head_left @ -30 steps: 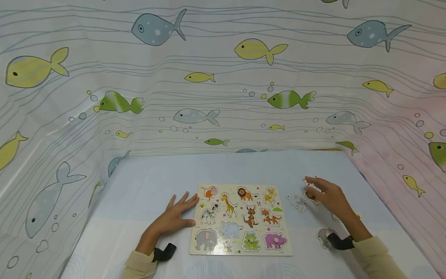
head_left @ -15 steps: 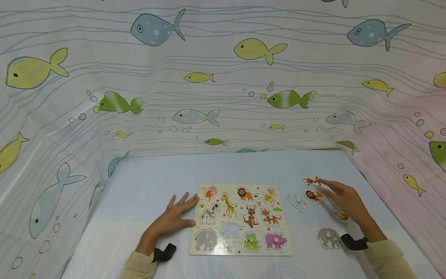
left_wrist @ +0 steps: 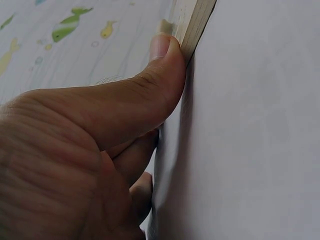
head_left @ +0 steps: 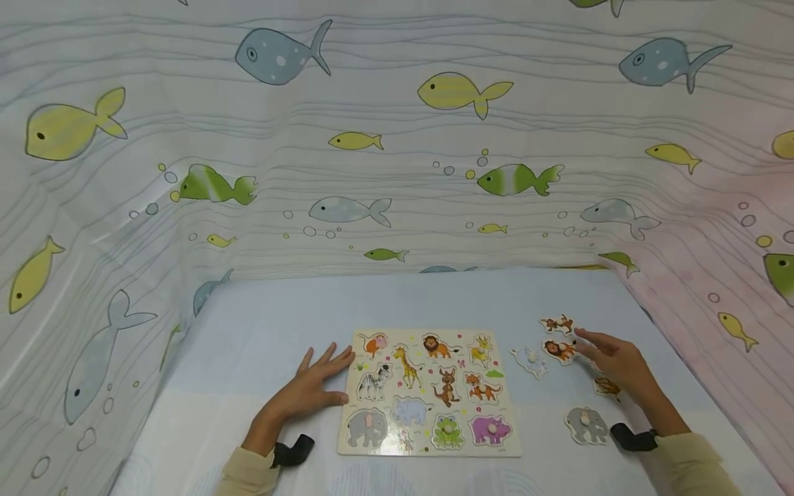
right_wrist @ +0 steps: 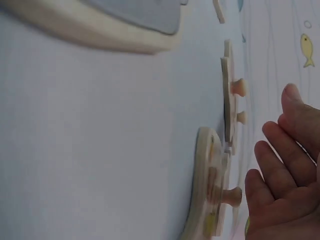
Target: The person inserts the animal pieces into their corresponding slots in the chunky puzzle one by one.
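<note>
My left hand [head_left: 307,389] lies spread at the left edge of the wooden animal puzzle board [head_left: 428,448], its thumb touching that edge. In the left wrist view the thumb [left_wrist: 145,95] presses against the board's side [left_wrist: 197,25]. My right hand [head_left: 620,365] hovers just right of the lion piece [head_left: 560,350] and the kangaroo piece [head_left: 557,324], with nothing in it. In the right wrist view its fingers [right_wrist: 280,172] are loosely bent, apart from the wooden knobs [right_wrist: 232,196]. The frog [head_left: 447,430] and purple hippo [head_left: 491,428] on the board show knobs.
Right of the board lie a pale blue-white piece [head_left: 530,362], a grey elephant piece [head_left: 586,425] and a brown-yellow piece [head_left: 606,387] partly hidden by the right hand. A fish-patterned curtain [head_left: 397,172] stands around the white-blue table [head_left: 285,310].
My right hand has drawn back to the right from above the lion and kangaroo pieces, uncovering them and the elephant piece. My left hand stays in place.
</note>
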{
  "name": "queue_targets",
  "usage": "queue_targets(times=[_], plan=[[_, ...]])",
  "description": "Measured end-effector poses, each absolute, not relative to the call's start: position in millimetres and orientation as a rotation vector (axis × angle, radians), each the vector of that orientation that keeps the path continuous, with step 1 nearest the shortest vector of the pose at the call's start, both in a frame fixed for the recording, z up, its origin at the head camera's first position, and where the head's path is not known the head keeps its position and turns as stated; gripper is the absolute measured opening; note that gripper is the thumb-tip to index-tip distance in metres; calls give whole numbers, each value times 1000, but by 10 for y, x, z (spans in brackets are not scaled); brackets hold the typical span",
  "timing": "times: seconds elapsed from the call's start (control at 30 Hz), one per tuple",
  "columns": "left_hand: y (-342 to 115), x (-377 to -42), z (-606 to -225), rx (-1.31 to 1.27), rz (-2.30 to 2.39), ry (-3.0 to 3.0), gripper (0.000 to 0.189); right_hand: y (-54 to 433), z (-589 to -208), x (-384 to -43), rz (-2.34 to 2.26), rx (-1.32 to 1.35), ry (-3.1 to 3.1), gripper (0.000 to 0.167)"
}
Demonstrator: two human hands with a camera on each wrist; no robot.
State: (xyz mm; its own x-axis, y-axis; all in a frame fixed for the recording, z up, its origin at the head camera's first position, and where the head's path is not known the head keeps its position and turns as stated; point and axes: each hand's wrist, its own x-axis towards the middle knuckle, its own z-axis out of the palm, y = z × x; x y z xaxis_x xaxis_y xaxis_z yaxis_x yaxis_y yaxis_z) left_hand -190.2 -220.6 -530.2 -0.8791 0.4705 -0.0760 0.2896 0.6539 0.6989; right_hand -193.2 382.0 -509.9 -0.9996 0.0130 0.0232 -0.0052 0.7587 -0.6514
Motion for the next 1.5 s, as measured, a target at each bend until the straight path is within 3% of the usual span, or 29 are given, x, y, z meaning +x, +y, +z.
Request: queue_targets(times=[0.5, 1.1, 1.5], plan=[[-2206, -1900, -5297, 618, 1029, 2637, 85, 3736, -5290, -2111, 1003, 359, -2805, 41], [-2213, -1900, -5271, 622, 1033, 2642, 85, 3708, -5379, -2123, 841, 513, -2721, 38], [-2197, -1889, -5294, 630, 1051, 2632, 84, 3693, -5363, -2097, 773, 415, -2777, 32]])
